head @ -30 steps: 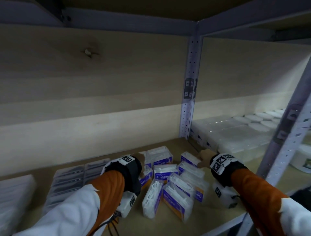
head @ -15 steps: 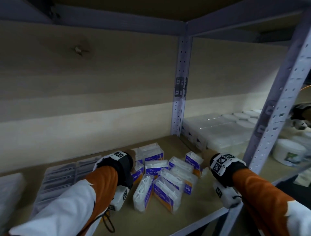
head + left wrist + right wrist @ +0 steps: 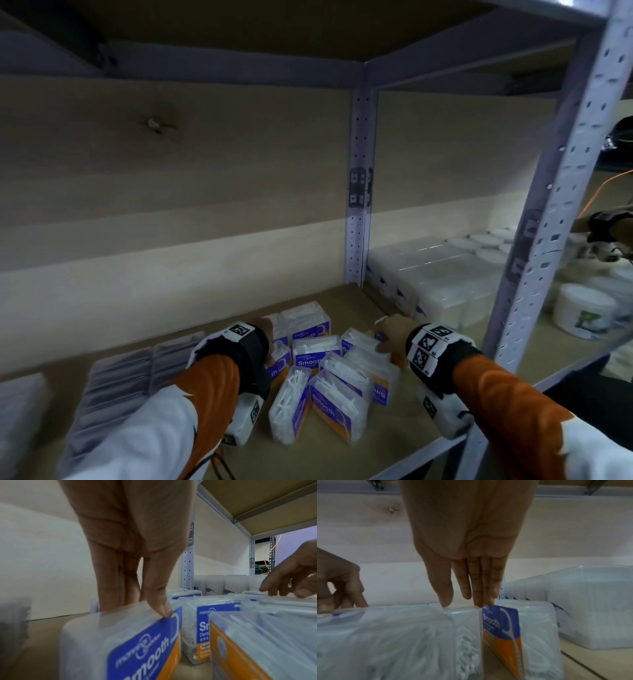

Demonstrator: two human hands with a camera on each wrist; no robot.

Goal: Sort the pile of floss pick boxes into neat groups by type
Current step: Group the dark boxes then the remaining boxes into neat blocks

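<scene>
Since a second ago the right hand (image 3: 388,334) has slid in from the back edge of the pile onto a box at its right side; the left hand (image 3: 263,329) has barely shifted, and the head view has swung left, so the front post (image 3: 561,192) now cuts across the right. The floss pick boxes (image 3: 329,373) sit in a loose heap on the shelf board (image 3: 394,421), between the two wrists, some upright, some tipped on their sides, so nothing is grouped yet. Left wrist view: thumb and fingers (image 3: 111,582) pinch the top edge of the nearest upright box (image 3: 120,645) with the blue and orange label, thumb on the label side and fingers behind. That looks like a grip for lifting it straight out without knocking its neighbours. Right wrist view: the fingers (image 3: 477,582) are straight and point down, tips at the top edge where a clear box (image 3: 464,635) meets a labelled box (image 3: 503,632). They touch but don't wrap anything, so no grip there; probably parting the two or steadying them. Flat dark packs (image 3: 120,373) lie in rows to the left, and clear tubs (image 3: 438,284) are stacked in the next bay, both well apart from the heap. Every label I can read says Smooth, so I can't tell which types are mixed in.
</scene>
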